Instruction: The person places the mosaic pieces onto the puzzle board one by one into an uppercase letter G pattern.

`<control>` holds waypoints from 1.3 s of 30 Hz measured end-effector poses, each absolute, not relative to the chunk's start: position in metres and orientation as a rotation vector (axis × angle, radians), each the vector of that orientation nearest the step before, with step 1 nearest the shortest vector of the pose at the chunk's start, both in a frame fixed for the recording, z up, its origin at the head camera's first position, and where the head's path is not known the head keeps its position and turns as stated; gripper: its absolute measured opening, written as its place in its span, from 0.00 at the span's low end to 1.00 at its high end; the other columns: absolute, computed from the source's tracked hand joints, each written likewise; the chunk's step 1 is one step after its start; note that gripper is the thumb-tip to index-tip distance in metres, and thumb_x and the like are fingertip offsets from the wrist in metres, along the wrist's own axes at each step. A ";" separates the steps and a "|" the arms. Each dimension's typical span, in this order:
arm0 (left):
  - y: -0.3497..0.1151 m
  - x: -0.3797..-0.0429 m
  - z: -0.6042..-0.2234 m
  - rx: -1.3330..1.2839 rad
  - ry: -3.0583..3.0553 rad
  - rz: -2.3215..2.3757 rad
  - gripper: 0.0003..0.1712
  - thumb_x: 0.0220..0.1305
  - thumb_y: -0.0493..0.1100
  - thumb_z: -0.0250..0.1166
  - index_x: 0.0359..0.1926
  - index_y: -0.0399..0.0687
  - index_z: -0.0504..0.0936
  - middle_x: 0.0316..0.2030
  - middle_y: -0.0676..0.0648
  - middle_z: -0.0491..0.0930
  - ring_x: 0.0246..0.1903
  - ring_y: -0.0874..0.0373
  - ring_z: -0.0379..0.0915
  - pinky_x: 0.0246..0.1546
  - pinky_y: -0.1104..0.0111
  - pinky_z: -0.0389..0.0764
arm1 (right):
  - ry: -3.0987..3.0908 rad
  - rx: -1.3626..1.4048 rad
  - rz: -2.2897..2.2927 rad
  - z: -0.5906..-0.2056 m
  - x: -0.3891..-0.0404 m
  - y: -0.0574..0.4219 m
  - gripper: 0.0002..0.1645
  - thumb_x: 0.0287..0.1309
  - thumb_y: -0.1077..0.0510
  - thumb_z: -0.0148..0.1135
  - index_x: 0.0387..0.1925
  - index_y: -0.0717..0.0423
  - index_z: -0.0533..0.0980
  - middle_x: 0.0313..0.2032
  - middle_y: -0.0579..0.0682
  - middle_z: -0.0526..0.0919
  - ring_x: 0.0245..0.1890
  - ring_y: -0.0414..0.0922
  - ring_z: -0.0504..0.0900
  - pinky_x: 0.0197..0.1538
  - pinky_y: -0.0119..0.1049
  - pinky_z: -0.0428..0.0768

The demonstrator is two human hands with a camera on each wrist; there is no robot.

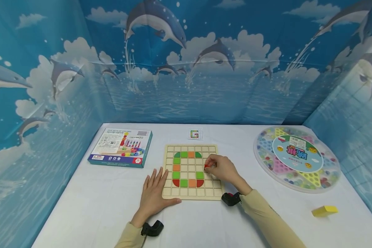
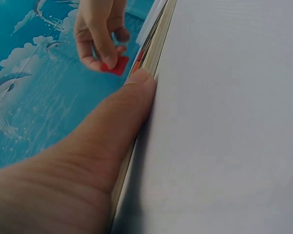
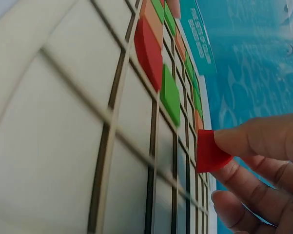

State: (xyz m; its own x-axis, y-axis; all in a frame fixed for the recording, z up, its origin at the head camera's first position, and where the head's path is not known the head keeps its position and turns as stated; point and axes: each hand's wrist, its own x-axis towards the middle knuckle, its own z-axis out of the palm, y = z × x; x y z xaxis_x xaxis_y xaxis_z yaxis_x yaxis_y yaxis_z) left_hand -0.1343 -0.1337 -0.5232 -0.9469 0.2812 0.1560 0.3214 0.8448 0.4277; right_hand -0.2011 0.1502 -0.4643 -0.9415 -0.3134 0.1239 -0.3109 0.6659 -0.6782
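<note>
A wooden grid board (image 1: 210, 192) lies on the white table, with green, orange and red tiles set in its squares in a broken ring. My right hand (image 1: 222, 168) pinches a red tile (image 3: 208, 152) with one rounded side between thumb and fingertips, over the right part of the board. Closest to it in the ring is a green square tile (image 1: 199, 175), above a red corner tile (image 1: 199, 183). My left hand (image 1: 155, 193) rests at the board's lower left corner, fingers spread along the left side and thumb (image 2: 131, 97) along the near edge.
Behind the board lies a small pattern card (image 1: 195, 134). A boxed bead set (image 1: 121, 147) is at the left, a round Chinese checkers case (image 1: 297, 156) at the right. Nearer on the right sits a yellow block (image 1: 324, 211). Dolphin-printed curtains (image 1: 186, 100) surround the table.
</note>
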 end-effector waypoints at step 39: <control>-0.135 -0.134 -0.525 -0.469 -2.941 -0.703 0.65 0.40 0.78 0.63 0.73 0.47 0.54 0.72 0.43 0.49 0.71 0.45 0.33 0.67 0.49 0.35 | 2.842 -0.628 -0.917 -0.464 -0.208 0.131 0.04 0.53 0.59 0.70 0.31 0.56 0.84 0.24 0.40 0.77 0.24 0.38 0.71 0.28 0.34 0.72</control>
State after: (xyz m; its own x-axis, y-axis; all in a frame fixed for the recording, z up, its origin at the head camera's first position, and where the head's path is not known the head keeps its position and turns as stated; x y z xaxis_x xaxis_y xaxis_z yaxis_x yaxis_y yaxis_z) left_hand -0.1343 -0.1347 -0.5251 -0.9498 0.2753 0.1485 0.3127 0.8478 0.4283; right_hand -0.2082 0.1314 -0.4641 -0.9115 -0.4093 0.0398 -0.3554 0.7355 -0.5768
